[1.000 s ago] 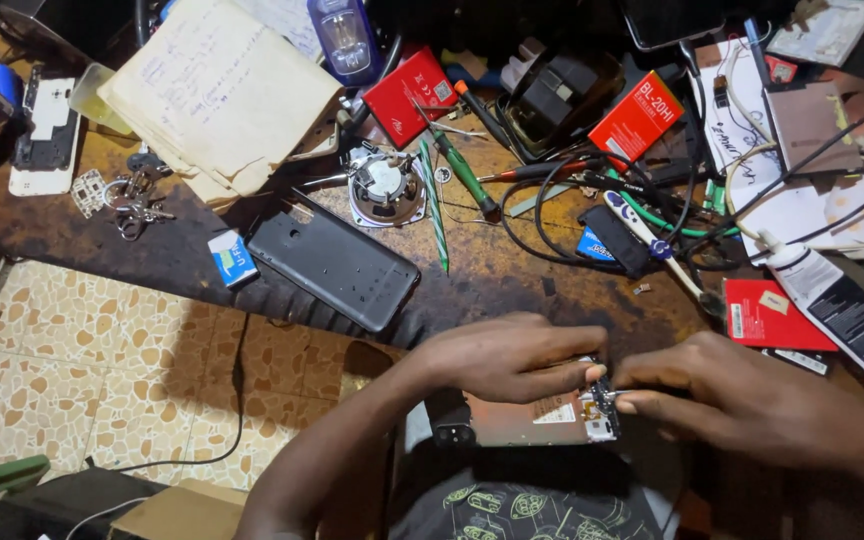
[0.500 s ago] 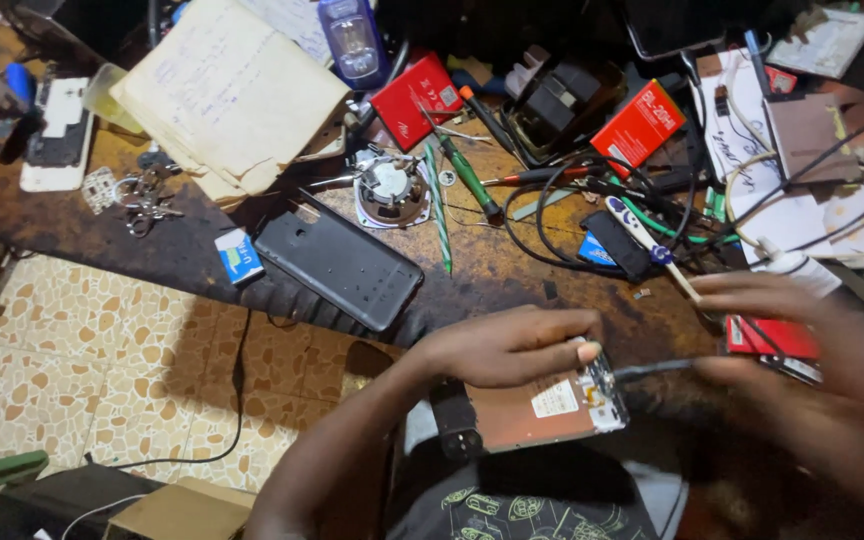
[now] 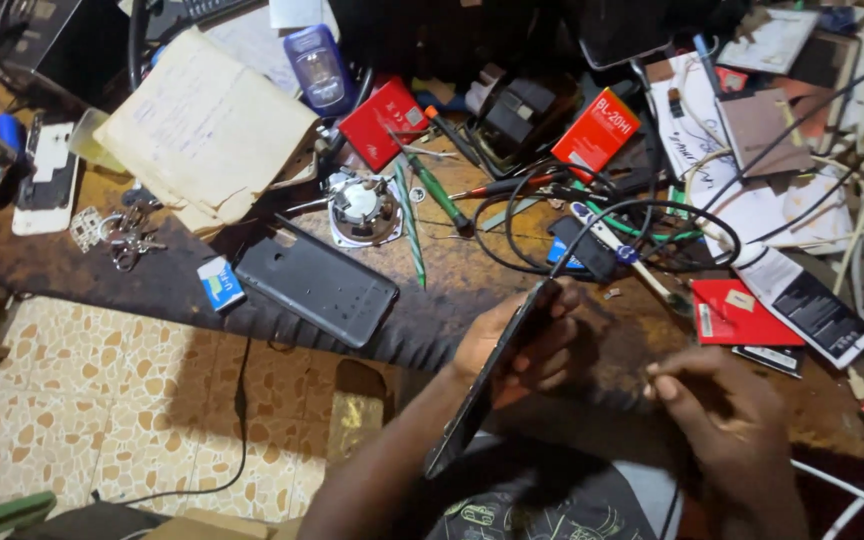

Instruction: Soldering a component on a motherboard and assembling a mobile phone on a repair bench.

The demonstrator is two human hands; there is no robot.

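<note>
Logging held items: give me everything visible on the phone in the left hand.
The phone is a thin dark slab seen almost edge-on, tilted steeply, its upper end by the fingertips and its lower end toward the person's lap. The left hand grips it around the upper part, above the worn wooden bench edge. Its faces are not visible. The right hand is apart from it.

A dark phone back cover [image 3: 318, 283] lies on the worn wooden surface [image 3: 452, 290], with a small blue-and-white box [image 3: 220, 282] just beside it. Behind sit a tan paper booklet [image 3: 202, 130], a round metal part [image 3: 360, 205], a green screwdriver [image 3: 440, 193], red boxes [image 3: 384, 122] and tangled black cables [image 3: 642, 225]. Keys [image 3: 124, 232] lie at the left.
</note>
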